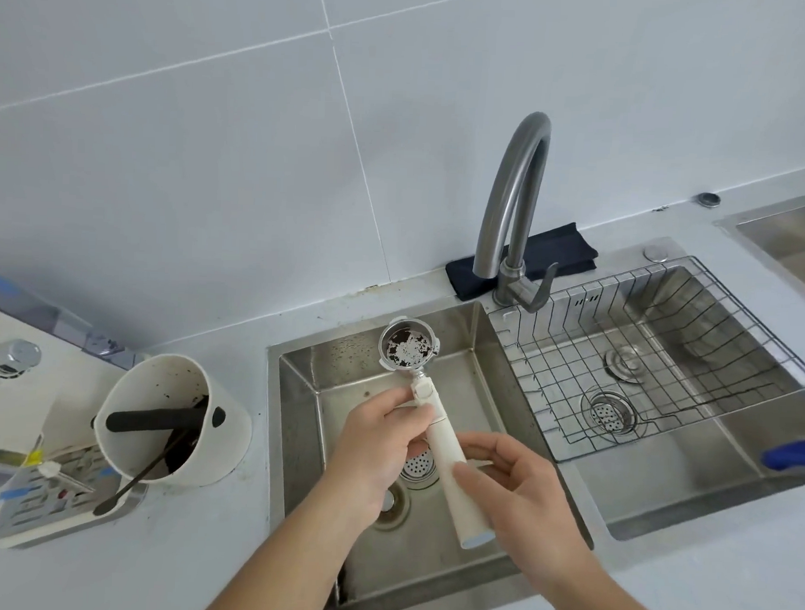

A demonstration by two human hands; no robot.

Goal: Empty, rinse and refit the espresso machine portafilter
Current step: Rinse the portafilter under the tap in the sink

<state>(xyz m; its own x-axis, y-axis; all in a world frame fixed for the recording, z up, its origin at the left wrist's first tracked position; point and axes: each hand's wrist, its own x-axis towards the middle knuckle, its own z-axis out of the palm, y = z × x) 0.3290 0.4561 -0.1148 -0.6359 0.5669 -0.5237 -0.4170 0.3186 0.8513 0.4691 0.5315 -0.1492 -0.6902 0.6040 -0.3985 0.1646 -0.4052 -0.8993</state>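
The fingers (408,417) of the left hand (377,445) are curled round the upper part of the white handle (449,470), thumb pressed near the neck. The right hand (517,487) is laid on the lower handle w/ thumb on top & fingers wrapped beneath, so the handle is gripped by both hands.

The portafilter (408,348) is held above the left basin of the sink (297,392), basket end pointing away towards the back wall, mouth facing up. Most of the puck is judged to be gone: bare metal holes show in the middle, but dark grounds are seen clinging round the basket's inside. So emptying looks approx. done, not clean.

The knock box (173,417) stands on the counter (200,548) left of the sink, dark grounds inside it. No water is seen from the faucet (514,194), whose spout opening hangs just right of and behind the basket; lever (540,287) not yet touched.

Left to do, by judgement: tap to be opened, basket rinsed, then refitted to the machine, which is only partly visible at far left, if at all.
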